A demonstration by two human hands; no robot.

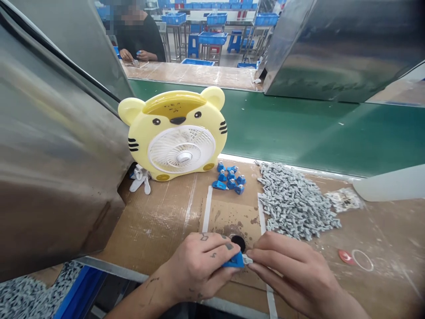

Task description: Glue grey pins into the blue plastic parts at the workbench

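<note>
Between the thumb and fingers of my left hand (199,263) is a small blue plastic part (236,260), its end pointing right. My right hand (292,266) pinches a small grey plastic piece (247,259) at that end of the blue part; how far the two are joined I cannot tell. Just beyond the fingertips is a dark round hole (237,242) in the cardboard-covered table. Farther back stand several blue parts (231,182) with pale tips. A large heap of grey pieces (295,201) lies to their right.
A yellow animal-faced fan (139,128) stands at the back left, beside a white glove (141,179). A green conveyor belt (299,133) runs behind. A red disc (345,257) and clear ring lie right. A blue bin (79,294) sits below left. A co-worker sits across the belt.
</note>
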